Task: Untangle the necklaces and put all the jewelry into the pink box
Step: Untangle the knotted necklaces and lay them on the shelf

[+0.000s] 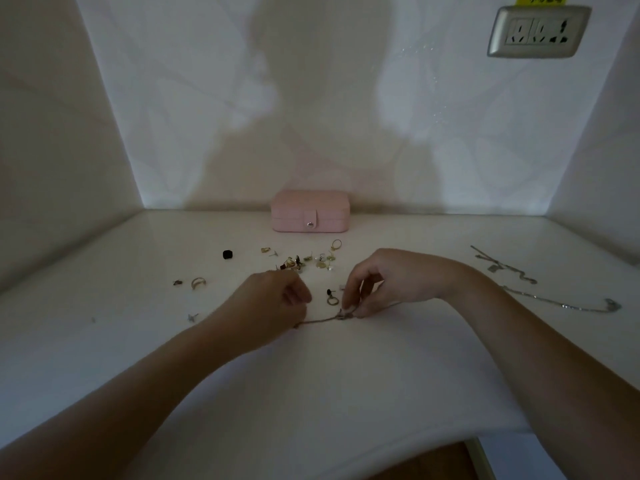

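White tabletop (346, 382) filled the lower half of the frame, and almost all of the job lay spread across it. The pink box (310, 211) stood at centre against the back wall with its lid down and its snap tab fastened, so nothing seemed to have been put away yet. At the right edge, two silver necklaces (504, 266) (568, 305) lay apart from each other, each in its own line; they looked already freed, though not yet boxed. Below the box, a cluster of small gold earrings and rings (304, 262) lay loose, with a gold ring (198, 282) at mid-left, a small black piece (227, 254) above it and a hoop earring (331, 299) between the hands. By this judgement the task was early: one tangle in hand, then opening the box and gathering everything. The left hand (273, 299) had its fingers curled in, pinching one end of a gold chain (320, 320) low against the table. The right hand (384, 282) had its thumb and forefinger closed together on the chain's knot (346, 314), its other fingers bent above. The chain ran nearly taut between the two hands at frame centre.
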A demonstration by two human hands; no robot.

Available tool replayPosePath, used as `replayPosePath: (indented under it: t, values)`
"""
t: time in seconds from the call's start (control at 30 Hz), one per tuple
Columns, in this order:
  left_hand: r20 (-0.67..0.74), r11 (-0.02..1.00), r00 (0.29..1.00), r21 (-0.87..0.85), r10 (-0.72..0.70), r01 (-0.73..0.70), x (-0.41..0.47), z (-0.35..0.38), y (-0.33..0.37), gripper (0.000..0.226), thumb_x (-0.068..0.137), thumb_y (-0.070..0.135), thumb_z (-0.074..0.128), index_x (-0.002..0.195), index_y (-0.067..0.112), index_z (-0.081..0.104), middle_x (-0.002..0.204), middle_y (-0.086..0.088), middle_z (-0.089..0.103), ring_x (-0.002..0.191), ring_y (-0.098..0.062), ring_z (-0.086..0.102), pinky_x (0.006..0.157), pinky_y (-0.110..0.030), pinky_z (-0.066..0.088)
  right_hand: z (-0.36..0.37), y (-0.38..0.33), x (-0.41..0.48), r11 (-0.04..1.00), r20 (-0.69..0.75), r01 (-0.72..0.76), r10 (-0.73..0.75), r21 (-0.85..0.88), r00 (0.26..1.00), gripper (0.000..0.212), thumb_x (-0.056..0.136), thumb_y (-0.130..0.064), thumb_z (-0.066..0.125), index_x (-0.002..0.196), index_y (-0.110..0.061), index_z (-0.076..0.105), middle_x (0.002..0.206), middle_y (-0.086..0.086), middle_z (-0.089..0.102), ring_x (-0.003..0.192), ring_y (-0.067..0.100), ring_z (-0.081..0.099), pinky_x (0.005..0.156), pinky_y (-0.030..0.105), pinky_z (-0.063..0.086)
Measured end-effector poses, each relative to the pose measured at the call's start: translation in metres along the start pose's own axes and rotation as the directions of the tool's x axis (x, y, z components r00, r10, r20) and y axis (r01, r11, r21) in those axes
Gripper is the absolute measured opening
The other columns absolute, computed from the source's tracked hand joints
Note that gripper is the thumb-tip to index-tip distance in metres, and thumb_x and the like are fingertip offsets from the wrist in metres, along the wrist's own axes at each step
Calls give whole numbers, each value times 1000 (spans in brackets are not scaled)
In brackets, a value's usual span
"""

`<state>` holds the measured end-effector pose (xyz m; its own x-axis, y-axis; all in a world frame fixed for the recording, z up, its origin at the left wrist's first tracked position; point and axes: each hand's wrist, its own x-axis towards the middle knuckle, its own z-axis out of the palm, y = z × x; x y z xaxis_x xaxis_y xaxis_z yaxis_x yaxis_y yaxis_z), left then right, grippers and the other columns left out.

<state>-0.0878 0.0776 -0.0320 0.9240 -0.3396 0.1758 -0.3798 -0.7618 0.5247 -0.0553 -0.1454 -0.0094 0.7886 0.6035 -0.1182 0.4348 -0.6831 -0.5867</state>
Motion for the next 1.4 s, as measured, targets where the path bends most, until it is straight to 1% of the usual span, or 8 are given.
replayPosePath:
  t: [0.13, 0.3, 0.43, 0.6, 0.83, 1.1, 1.27, 1.4]
  values:
    - [-34, 990, 997, -121, 67, -70, 3, 22, 14, 16, 83, 20, 68, 98, 25, 63, 82, 15, 60, 73, 3, 56, 63, -5, 41, 6, -2, 3, 989, -4, -24, 25, 144, 1000, 15, 78, -8, 77, 85, -20, 73, 83, 9, 69, 72, 9, 62, 66, 18, 52]
    - [-44, 992, 999, -124, 15, -20, 7, 34, 13, 18, 75, 40, 74, 85, 32, 62, 68, 13, 55, 54, 4, 47, 49, -9, 34, 9, -2, 5, 986, 25, -66, 63, 151, 998, 9, 82, -10, 73, 90, -13, 71, 72, -1, 62, 64, 6, 59, 64, 17, 51]
    - [-49, 991, 998, -128, 30, -36, 8, 35, 14, 11, 81, 34, 71, 76, 27, 63, 60, 13, 51, 52, 10, 46, 48, -7, 34, 11, 0, 7, 980, 29, -79, 75, 181, 997, 7, 87, -11, 69, 86, -18, 66, 70, -2, 61, 66, 13, 55, 64, 21, 49]
    - [-70, 997, 997, -65, 39, -43, 9, 36, 13, 5, 86, 29, 64, 82, 26, 62, 64, 12, 52, 57, 0, 45, 52, -9, 35, 14, -1, 7, 977, -3, -53, 55, 206, 998, 11, 84, -8, 71, 83, -18, 65, 70, 2, 60, 68, 18, 53, 67, 28, 48]
    - [-125, 993, 985, 23, 118, -116, 6, 37, 10, 4, 84, 24, 61, 81, 24, 58, 61, 10, 52, 58, -4, 47, 55, -18, 36, 18, -5, 7, 970, -31, -44, 53, 241, 998, 14, 78, -9, 77, 76, -17, 66, 60, -8, 60, 55, 3, 55, 57, 13, 48]
    - [28, 995, 994, -9, 101, -101, 7, 29, 9, 7, 94, 24, 51, 91, 23, 58, 71, 9, 53, 61, -1, 46, 54, -13, 34, 20, -6, 8, 993, -54, -11, 17, 119, 998, 14, 83, -17, 74, 77, -24, 63, 64, -7, 59, 53, 1, 49, 54, 15, 40]
    - [118, 896, 993, -444, 27, 28, 9, 24, 8, 20, 99, 14, 44, 80, 14, 52, 55, 14, 50, 50, 1, 41, 56, -18, 33, 20, -7, 9, 997, -64, 0, 4, 71, 998, 23, 84, -18, 72, 71, -31, 58, 65, -6, 57, 52, 2, 49, 53, 16, 39]
    - [89, 841, 996, -537, -20, 65, 11, 22, 7, 20, 99, 17, 44, 84, 10, 52, 58, 10, 48, 47, -2, 38, 48, -15, 31, 20, -7, 9, 993, -52, -7, 13, 114, 999, 22, 79, -16, 77, 68, -25, 60, 58, -10, 55, 51, 2, 49, 52, 15, 39]
